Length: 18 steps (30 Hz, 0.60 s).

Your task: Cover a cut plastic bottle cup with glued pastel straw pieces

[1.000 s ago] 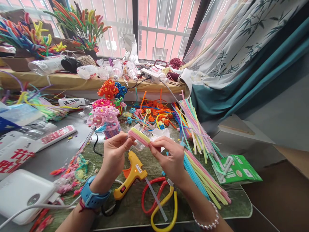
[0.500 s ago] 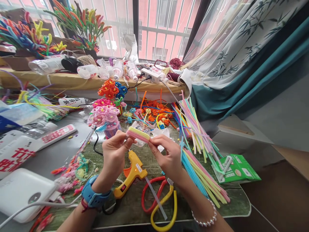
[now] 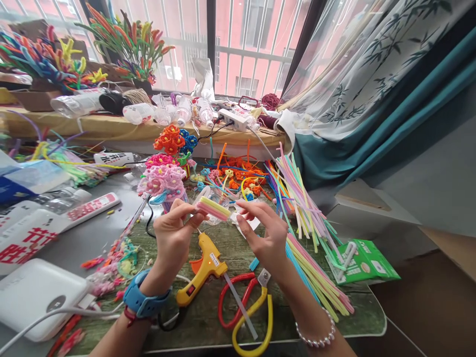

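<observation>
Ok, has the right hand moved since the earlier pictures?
Yes. Judged against the yellow glue gun, the right hand has shifted slightly to the right, now apart from the pink-and-yellow bundle it was pinching.

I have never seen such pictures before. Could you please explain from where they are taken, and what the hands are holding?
There is no machine: every picture comes from one camera worn on a person's head, looking forward and down. The bare left hand pinches a small bundle of pink and yellow fuzzy stems. The bare right hand is near its other end, seemingly not touching, fingers parted. On the table lie a yellow glue gun, scissors and loose fuzzy stems.
</observation>
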Motion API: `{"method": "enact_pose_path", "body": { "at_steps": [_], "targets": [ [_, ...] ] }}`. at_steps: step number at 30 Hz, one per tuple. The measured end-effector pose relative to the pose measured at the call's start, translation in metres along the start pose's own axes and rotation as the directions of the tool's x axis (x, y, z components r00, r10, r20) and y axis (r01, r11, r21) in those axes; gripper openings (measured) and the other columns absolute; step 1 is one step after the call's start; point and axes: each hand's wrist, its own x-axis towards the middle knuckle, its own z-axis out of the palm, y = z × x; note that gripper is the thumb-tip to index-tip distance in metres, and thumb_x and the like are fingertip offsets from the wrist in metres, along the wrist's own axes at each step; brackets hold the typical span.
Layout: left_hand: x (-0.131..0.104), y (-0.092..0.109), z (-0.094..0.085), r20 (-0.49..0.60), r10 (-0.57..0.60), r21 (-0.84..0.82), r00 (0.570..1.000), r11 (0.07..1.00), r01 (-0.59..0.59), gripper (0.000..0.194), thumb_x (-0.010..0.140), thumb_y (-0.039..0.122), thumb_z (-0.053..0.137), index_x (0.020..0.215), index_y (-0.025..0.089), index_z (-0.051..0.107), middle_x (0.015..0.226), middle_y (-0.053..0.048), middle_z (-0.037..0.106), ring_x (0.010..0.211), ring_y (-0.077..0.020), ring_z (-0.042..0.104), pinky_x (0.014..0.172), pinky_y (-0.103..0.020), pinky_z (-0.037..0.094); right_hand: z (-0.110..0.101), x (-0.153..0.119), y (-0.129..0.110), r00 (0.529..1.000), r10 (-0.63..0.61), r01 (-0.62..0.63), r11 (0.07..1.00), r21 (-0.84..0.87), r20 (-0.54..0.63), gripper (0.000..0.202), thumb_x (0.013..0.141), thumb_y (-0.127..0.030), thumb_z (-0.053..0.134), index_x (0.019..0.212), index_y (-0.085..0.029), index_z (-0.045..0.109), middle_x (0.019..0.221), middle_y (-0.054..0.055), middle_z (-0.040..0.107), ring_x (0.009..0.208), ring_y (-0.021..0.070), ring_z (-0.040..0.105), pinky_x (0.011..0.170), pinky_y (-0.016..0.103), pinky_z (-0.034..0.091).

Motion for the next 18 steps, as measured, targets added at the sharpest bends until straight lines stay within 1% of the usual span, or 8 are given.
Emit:
{"method": "enact_pose_path", "body": {
  "at_steps": [2, 4, 8, 12, 18],
  "targets": [
    [-0.0002, 0.0006, -0.0001, 0.021, -0.008, 0.025, 1.0, 1.0, 0.008, 0.013, 0.066, 0.012, 0.076, 0.071, 0.025, 0.078, 0.059, 0.002, 0.058, 0.065, -0.0142, 0.044, 0.059, -0.026, 0.035, 0.0004, -0.0007, -0.0001, 0.996, -0.07, 0.072, 0.996, -0.049, 0.05, 0.031, 0.092, -0.012, 0.058, 0.121, -0.017, 0.066, 0.098, 0.008, 0.066, 0.089, 0.0192, 0.063, 0.08, 0.035, 0.053],
    [-0.001, 0.0008, -0.0001, 0.043, -0.018, 0.046, 0.999, 0.999, 0.016, 0.012, 0.067, 0.013, 0.076, 0.071, 0.024, 0.078, 0.059, 0.002, 0.057, 0.064, -0.0138, 0.042, 0.058, -0.027, 0.034, 0.0024, -0.0022, 0.0, 0.986, -0.138, 0.146, 0.985, -0.091, 0.093, 0.032, 0.093, -0.013, 0.056, 0.124, -0.017, 0.065, 0.098, 0.009, 0.066, 0.09, 0.0203, 0.062, 0.081, 0.036, 0.053],
    [-0.0023, -0.0007, -0.0012, 0.068, -0.023, 0.071, 0.997, 0.997, 0.018, 0.014, 0.068, 0.013, 0.076, 0.073, 0.026, 0.078, 0.06, 0.003, 0.056, 0.066, -0.0137, 0.041, 0.06, -0.027, 0.033, 0.0066, -0.0051, 0.0018, 0.978, -0.187, 0.198, 0.971, -0.13, 0.092, 0.033, 0.093, -0.01, 0.055, 0.124, -0.017, 0.065, 0.094, 0.008, 0.067, 0.085, 0.0203, 0.059, 0.077, 0.036, 0.054],
    [-0.0023, -0.0022, -0.0019, 0.072, -0.037, 0.074, 0.997, 0.997, 0.032, 0.013, 0.069, 0.014, 0.076, 0.073, 0.026, 0.078, 0.062, 0.003, 0.054, 0.065, -0.0137, 0.041, 0.06, -0.028, 0.032, 0.0077, -0.0065, 0.0063, 0.955, -0.27, 0.289, 0.941, -0.177, 0.125, 0.038, 0.092, -0.006, 0.053, 0.128, -0.014, 0.062, 0.094, 0.01, 0.067, 0.084, 0.0211, 0.059, 0.074, 0.037, 0.054],
    [-0.0018, -0.001, -0.0004, 0.084, -0.081, 0.044, 0.993, 0.996, 0.077, 0.013, 0.067, 0.014, 0.077, 0.072, 0.026, 0.078, 0.061, 0.003, 0.054, 0.065, -0.0131, 0.042, 0.059, -0.027, 0.033, 0.0067, -0.006, 0.0056, 0.961, -0.246, 0.263, 0.954, -0.143, 0.127, 0.037, 0.093, -0.008, 0.051, 0.127, -0.019, 0.063, 0.095, 0.008, 0.067, 0.085, 0.0199, 0.061, 0.076, 0.036, 0.054]
  ]
}}
